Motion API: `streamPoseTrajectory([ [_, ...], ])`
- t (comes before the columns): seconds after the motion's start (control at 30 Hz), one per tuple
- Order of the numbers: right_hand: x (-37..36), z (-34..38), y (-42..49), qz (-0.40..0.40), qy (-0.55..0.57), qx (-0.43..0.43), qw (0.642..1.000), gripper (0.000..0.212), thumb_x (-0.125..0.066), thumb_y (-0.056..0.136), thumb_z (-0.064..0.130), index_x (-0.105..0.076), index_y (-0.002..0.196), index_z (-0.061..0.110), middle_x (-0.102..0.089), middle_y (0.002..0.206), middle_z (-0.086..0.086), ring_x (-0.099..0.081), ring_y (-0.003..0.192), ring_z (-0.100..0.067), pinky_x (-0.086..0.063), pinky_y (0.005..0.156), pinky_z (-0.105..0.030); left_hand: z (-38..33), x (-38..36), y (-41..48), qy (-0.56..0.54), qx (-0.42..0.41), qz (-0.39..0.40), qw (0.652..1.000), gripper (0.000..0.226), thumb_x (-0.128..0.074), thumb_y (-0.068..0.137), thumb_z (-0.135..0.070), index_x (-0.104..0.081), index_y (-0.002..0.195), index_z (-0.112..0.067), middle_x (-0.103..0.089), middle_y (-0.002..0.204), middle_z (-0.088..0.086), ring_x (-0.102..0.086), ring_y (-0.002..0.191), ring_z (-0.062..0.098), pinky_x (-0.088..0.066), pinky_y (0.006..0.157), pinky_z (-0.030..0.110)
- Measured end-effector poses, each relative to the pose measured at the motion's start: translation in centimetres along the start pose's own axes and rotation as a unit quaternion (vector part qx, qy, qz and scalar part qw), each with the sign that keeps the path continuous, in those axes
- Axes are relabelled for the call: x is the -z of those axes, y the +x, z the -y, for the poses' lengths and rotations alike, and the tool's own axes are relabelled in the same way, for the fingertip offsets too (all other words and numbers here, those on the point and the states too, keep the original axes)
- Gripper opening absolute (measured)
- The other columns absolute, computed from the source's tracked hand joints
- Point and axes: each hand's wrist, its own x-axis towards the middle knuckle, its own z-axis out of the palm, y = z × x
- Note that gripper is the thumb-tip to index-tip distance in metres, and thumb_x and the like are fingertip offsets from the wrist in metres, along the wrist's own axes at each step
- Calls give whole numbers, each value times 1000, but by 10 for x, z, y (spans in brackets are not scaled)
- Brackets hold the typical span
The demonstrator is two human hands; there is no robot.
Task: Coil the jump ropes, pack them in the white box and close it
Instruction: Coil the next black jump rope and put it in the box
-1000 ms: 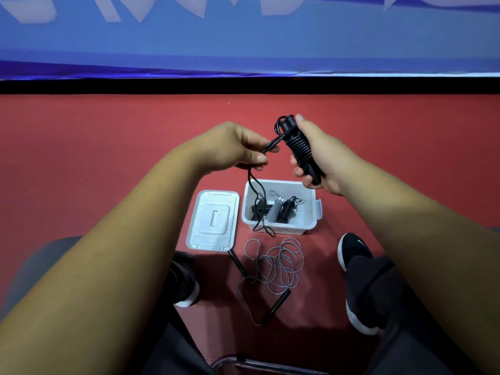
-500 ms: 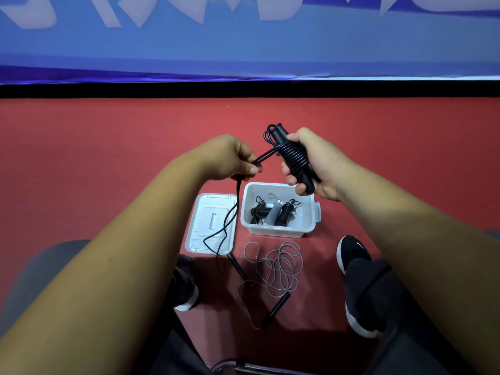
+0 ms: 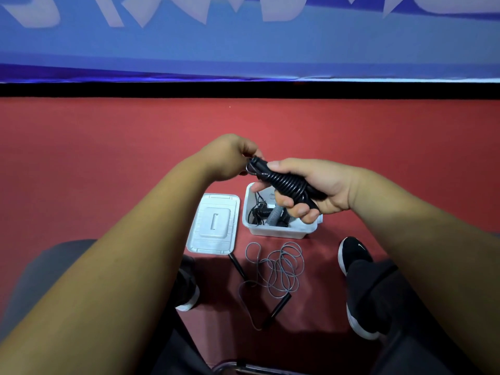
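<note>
Down at the bottom edge a chrome chair rail (image 3: 243, 368) showed, and the person's left shoe (image 3: 189, 297) and right shoe (image 3: 354, 255) were planted on the red floor (image 3: 108, 147). Between them sprawled the grey jump rope (image 3: 284, 263), all loose loops and uncoiled, its black handles lying apart. Just beyond, the white lid (image 3: 213, 223) lay flat beside the white box (image 3: 278, 231), which stood open with wound bundles (image 3: 270, 215), black and grey, inside. The right hand (image 3: 322, 188) blocked the box's far right corner. It was clamped round the black jump rope (image 3: 289, 185), whose cord was wound in neat turns along the handles, held up over the box. The left hand (image 3: 230, 158) pinched the bundle's tip. Farthest off ran a blue banner (image 3: 243, 44).
</note>
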Motion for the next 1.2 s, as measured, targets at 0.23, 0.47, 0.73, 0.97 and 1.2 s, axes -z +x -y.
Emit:
streamPoseTrajectory([
  [0.23, 1, -11, 6, 9, -60, -82, 995, 29, -62, 97, 52, -64, 100, 23, -55, 77, -9, -51, 52, -17, -36, 41, -19, -7, 0, 0, -47, -62, -14, 997, 18, -80, 87, -4, -79, 97, -18, -79, 93, -5, -75, 91, 9, -57, 91, 26],
  [0.47, 13, -12, 13, -124, -115, -69, 983, 27, -65, 102, 49, -65, 113, 25, -61, 78, -7, -56, 58, -17, -40, 44, -22, -13, 4, -1, 38, -120, -62, 990, 20, -80, 86, -9, -74, 91, -27, -73, 106, -8, -66, 103, 14, -52, 97, 35],
  [0.73, 23, -18, 27, -278, -101, -11, 955, 41, -63, 102, 55, -59, 126, 21, -64, 83, -7, -60, 59, -15, -46, 49, -24, -17, -1, -3, 123, -55, -24, 991, 32, -81, 83, -4, -78, 108, -23, -76, 98, -8, -69, 92, 9, -47, 79, 18],
  [0.97, 21, -14, 29, -273, -43, 4, 961, 35, -69, 98, 55, -62, 120, 29, -70, 99, -1, -66, 65, -16, -50, 58, -29, -14, -14, -1, 139, 29, 12, 990, 32, -94, 74, -22, -70, 94, -15, -71, 81, -1, -69, 76, 21, -56, 69, 31],
  [1.2, 18, -12, 28, -293, 7, 24, 956, 34, -61, 102, 58, -60, 118, 28, -71, 97, 0, -62, 61, -17, -47, 60, -30, -9, -24, 3, 31, 92, -6, 995, 36, -86, 85, -34, -70, 87, -2, -75, 77, 17, -74, 70, 34, -65, 73, 42],
])
